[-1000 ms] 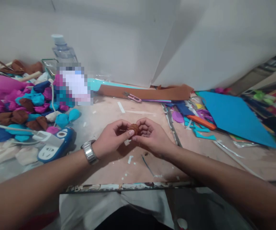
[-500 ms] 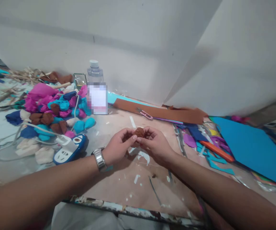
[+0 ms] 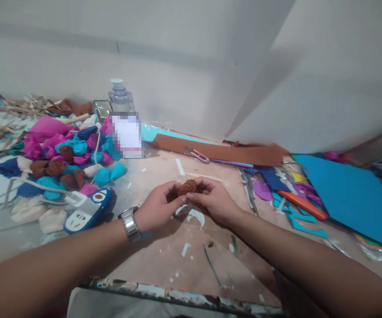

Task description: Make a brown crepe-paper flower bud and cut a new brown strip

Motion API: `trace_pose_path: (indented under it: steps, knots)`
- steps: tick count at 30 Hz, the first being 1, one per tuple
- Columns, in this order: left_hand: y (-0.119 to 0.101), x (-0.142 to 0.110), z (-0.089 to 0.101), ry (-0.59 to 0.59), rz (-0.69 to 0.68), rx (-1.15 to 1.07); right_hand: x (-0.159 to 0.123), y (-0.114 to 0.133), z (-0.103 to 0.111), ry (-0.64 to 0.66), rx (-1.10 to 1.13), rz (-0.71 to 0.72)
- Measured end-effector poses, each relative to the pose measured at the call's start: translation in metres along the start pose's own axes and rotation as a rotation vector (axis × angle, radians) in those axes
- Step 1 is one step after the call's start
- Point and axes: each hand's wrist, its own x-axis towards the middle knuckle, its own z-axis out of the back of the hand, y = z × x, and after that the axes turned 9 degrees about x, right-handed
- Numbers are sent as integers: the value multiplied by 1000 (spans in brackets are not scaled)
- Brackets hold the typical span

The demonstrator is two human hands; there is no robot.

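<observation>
A small crumpled brown paper ball [image 3: 187,187] is pinched between my two hands above the middle of the table. My left hand [image 3: 159,205], with a metal watch [image 3: 131,224] on its wrist, grips the ball from the left with thumb and fingers. From the other side my right hand [image 3: 215,201] holds it, thumb in front and fingers curled behind. Beneath the hands, white scraps [image 3: 195,216] lie on the tabletop [image 3: 151,260].
Crumpled paper balls [image 3: 54,137] in several colours are heaped at left, beside a blue-white power strip [image 3: 89,210]. A phone [image 3: 127,136] leans on a bottle [image 3: 120,97]. Thread snips [image 3: 198,153] lie on a brown strip [image 3: 220,150]. At right are an orange cutter [image 3: 303,205] and blue sheet [image 3: 349,194].
The view has shifted slightly, so most things sit a little further left. Between my hands the brown ball has turned a little and shows more of itself. Both hands still hold it.
</observation>
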Motion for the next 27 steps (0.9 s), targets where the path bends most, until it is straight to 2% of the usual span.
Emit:
trace_pose_path:
  steps: [8, 14, 19, 27]
  knots:
    - [-2, -1, 3, 69, 15, 48, -3, 0, 2, 66, -39, -57]
    - [-7, -3, 4, 122, -1, 167, -5, 2, 2, 40, -48, -97]
    - [-10, -3, 3, 134, 41, 196, -6, 4, -1, 42, -9, -134]
    - [-10, -4, 5, 172, 67, 162, -7, 4, -2, 44, -71, -115]
